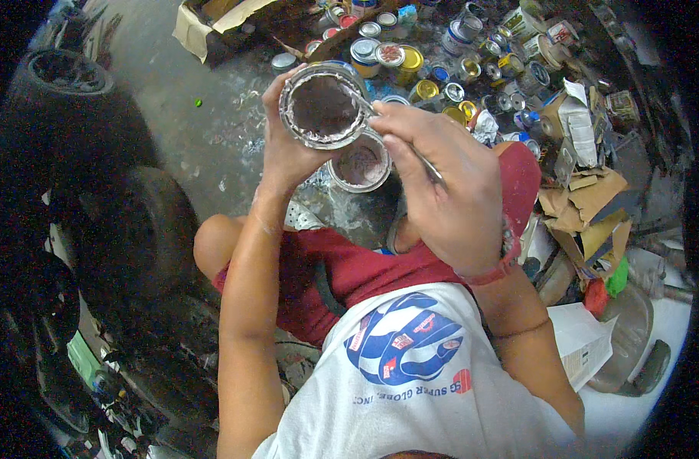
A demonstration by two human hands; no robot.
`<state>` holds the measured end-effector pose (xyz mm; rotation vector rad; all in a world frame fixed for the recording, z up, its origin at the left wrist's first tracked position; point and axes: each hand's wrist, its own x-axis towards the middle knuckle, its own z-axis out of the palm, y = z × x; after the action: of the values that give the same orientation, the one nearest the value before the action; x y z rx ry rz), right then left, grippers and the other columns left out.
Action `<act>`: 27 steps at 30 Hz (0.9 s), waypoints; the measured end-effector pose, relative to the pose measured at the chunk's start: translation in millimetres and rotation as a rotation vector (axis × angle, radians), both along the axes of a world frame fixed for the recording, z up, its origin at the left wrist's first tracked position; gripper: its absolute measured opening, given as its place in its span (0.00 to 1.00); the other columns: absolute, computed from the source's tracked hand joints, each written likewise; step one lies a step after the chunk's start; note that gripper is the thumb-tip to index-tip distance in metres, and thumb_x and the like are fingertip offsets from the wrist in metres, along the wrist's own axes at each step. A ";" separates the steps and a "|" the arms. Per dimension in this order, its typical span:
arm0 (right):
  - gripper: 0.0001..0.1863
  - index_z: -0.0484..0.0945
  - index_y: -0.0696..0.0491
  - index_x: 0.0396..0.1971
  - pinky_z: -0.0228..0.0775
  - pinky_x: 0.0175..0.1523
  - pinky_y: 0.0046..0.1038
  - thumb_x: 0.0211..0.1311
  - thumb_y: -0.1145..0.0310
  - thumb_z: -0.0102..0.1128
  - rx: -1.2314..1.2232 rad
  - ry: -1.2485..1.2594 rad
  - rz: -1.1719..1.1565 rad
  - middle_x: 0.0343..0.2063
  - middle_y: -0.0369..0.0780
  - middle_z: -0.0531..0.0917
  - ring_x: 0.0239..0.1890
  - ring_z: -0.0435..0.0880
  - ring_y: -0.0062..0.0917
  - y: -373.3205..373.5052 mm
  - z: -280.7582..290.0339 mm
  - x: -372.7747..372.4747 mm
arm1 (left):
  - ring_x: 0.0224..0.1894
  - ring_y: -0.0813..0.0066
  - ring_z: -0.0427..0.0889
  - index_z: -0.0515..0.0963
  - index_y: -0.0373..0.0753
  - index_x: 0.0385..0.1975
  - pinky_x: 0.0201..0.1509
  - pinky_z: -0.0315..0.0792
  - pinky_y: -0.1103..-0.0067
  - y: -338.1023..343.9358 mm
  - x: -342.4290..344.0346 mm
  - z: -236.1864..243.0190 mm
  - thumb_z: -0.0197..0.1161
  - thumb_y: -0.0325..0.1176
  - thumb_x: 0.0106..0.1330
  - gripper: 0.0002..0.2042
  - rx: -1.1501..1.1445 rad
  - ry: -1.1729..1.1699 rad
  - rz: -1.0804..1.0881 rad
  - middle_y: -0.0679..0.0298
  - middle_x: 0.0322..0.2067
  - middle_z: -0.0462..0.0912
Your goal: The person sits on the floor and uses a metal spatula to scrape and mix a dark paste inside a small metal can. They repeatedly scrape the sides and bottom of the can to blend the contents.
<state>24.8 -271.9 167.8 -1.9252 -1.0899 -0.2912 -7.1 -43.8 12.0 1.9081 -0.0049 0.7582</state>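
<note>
We see the left hand [288, 153] gripping a tilted paint can [319, 107] above a second can [359, 162] on the floor; right hand [441, 183] fingers pinch a thin tool [399, 134]. Overtilting could spill paint past it.

The tilted tin [320, 107] is silvery, its inside coated dull mauve-pink. Just below it, a second open tin [360, 164] shows the same pinkish grey. Beyond it, small cans [410, 60] have yellow, white and red lids. Shorts [342, 275] are dark red; the shirt [418, 382] white with a blue-and-red emblem.
</note>
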 end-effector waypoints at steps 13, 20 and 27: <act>0.06 0.85 0.60 0.44 0.83 0.50 0.44 0.76 0.73 0.65 0.044 0.232 0.016 0.41 0.51 0.90 0.44 0.91 0.50 15.1 -3.2 6.7 | 0.70 0.58 0.79 0.51 0.43 0.77 0.77 0.73 0.64 1.6 4.5 -8.3 0.97 0.38 0.39 0.67 -0.199 0.015 -0.061 0.55 0.68 0.76; 0.08 0.86 0.62 0.45 0.81 0.58 0.36 0.79 0.75 0.60 0.114 0.262 0.017 0.47 0.48 0.90 0.49 0.91 0.37 -7.7 28.2 -4.4 | 0.71 0.59 0.78 0.49 0.44 0.79 0.79 0.72 0.63 3.6 4.8 -9.0 0.97 0.40 0.39 0.69 -0.143 0.029 -0.010 0.54 0.69 0.75; 0.08 0.85 0.62 0.45 0.80 0.61 0.34 0.80 0.76 0.57 0.212 0.304 -0.004 0.48 0.47 0.90 0.50 0.90 0.32 -6.3 10.7 -5.5 | 0.72 0.59 0.77 0.48 0.46 0.79 0.80 0.71 0.62 2.7 6.8 -9.2 0.97 0.38 0.37 0.70 -0.154 0.028 -0.007 0.55 0.70 0.74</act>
<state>19.2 -278.2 178.5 -1.7158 -0.8196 -0.1055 -0.2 -41.0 2.9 1.7713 0.0621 0.7071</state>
